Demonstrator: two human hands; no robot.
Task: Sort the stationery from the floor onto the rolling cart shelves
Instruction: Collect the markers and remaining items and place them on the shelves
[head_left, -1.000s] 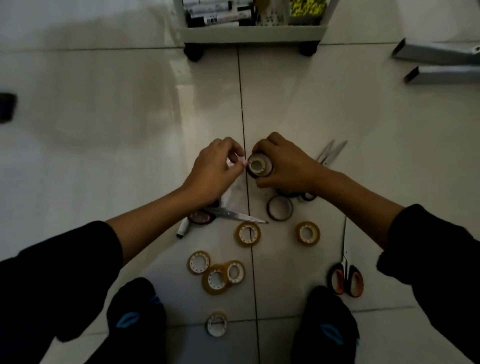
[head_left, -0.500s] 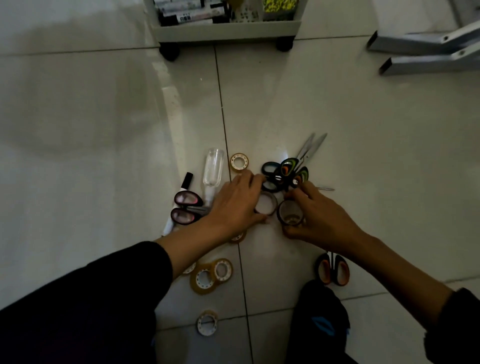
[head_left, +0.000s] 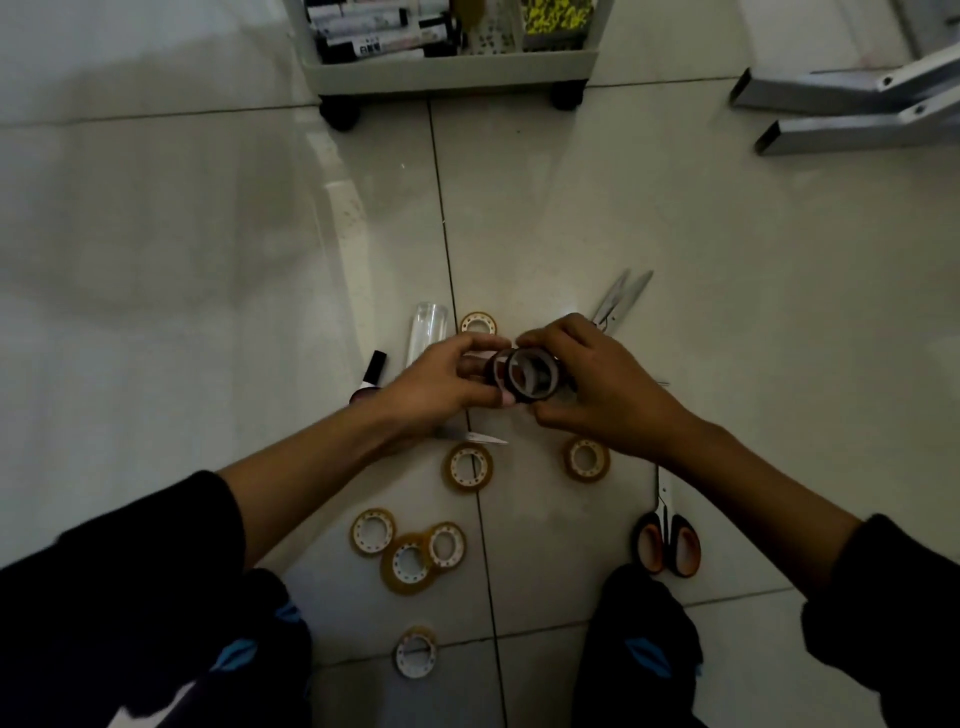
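Dark tape rolls (head_left: 527, 376) are stacked together just above the floor, held from the left by my left hand (head_left: 441, 387) and from the right by my right hand (head_left: 592, 387). Several yellow tape rolls lie on the tiles: one (head_left: 478, 323) beyond my hands, two (head_left: 467, 466) (head_left: 587, 459) below them, a cluster (head_left: 410, 564) nearer me. Orange-handled scissors (head_left: 667, 540) lie at the right. Silver scissor blades (head_left: 621, 296) stick out behind my right hand. A clear tube (head_left: 428, 332) and a marker (head_left: 373, 370) lie left of my hands.
The grey rolling cart (head_left: 452, 78) stands at the top of the view on black wheels, its low shelf filled with markers and packets. Metal frame legs (head_left: 852, 111) lie on the floor at the upper right. My knees fill the bottom corners.
Both hands have risen from the floor, each with a dark tape roll, and brought the rolls together in front of me. The pile of scissors is now hidden behind my right hand.
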